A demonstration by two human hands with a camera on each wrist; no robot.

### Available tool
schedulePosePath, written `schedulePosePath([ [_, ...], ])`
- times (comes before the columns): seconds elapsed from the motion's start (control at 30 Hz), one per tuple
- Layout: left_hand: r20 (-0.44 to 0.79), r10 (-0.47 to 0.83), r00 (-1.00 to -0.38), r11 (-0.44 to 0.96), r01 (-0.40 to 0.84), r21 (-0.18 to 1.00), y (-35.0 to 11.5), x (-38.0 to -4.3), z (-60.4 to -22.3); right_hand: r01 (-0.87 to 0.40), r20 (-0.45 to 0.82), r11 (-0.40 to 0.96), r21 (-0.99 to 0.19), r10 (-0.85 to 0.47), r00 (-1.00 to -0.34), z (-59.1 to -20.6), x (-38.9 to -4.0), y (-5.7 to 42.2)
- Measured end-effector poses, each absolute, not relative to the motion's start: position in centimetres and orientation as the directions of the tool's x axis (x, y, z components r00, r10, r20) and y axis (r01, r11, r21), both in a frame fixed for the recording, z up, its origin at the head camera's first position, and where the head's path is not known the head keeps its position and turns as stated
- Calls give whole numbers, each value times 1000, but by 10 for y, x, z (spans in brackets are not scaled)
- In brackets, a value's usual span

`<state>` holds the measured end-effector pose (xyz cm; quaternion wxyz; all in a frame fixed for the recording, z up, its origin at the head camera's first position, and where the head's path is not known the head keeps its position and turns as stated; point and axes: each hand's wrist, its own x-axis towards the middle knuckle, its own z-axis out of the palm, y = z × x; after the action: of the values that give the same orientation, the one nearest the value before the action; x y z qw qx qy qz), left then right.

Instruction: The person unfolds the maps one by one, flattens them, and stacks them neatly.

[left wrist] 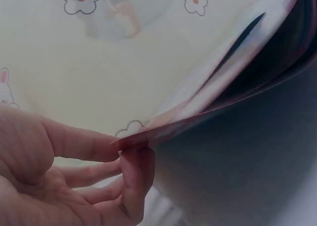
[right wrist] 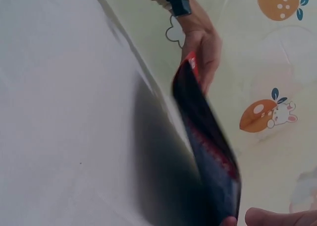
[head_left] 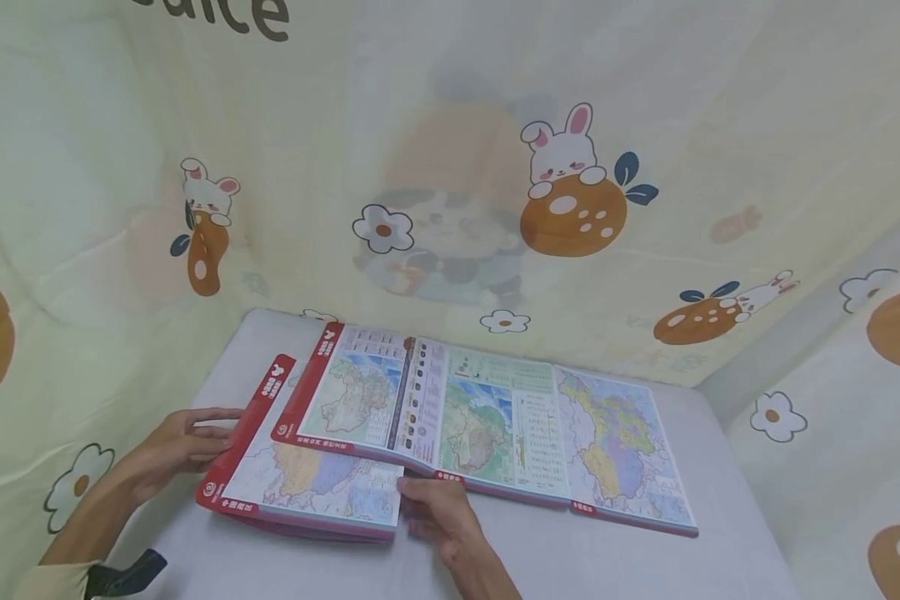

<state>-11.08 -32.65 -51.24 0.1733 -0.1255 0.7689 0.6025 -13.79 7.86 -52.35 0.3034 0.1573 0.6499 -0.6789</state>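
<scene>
A folded map (head_left: 322, 487) with a red left border is held at both sides, overlapping the front left of other maps in the head view. My left hand (head_left: 176, 450) grips its red edge. In the left wrist view, that hand (left wrist: 89, 171) pinches the map's edge (left wrist: 143, 139) between thumb and fingers, and the layers fan apart. The right hand (head_left: 450, 521) pinches the opposite edge, thumb on top. From the right wrist, the map (right wrist: 208, 141) appears tilted edge-on, its dark underside over a shadow; only fingertips of the right hand (right wrist: 282, 217) show.
Behind the held map, a red-bordered map (head_left: 352, 400), a green map (head_left: 480, 425) and a coloured map (head_left: 622, 442) lie overlapping in a row. They rest on a white-covered table (head_left: 607, 558). A curtain (head_left: 420, 83) printed with rabbits and flowers encloses the back and sides.
</scene>
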Motion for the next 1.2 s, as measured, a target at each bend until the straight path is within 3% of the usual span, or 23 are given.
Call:
schedulePosePath([
  [0.17,-416,-10,-909,228,-407,885,-330,-103,-507,578,-579,72,-813,-211,-788,-523,-135,78],
  [0.43,-425,4,-905,218,-414,884,-328,-98,-495,552,-505,-44,-833,-350,-789,-523,-130,81],
  [0.73,-425,83,-902,223,-398,890,-328,-90,-482,535,-469,-80,-841,-384,-795,-507,-129,90],
  [0.97,-430,18,-903,251,-412,876,-325,-86,-472,530,-456,-84,-844,-409,-790,-488,-126,93],
  [1.2,-445,8,-896,192,-435,880,-325,-79,-463,532,-445,-104,-841,-428,-787,-470,-122,97],
])
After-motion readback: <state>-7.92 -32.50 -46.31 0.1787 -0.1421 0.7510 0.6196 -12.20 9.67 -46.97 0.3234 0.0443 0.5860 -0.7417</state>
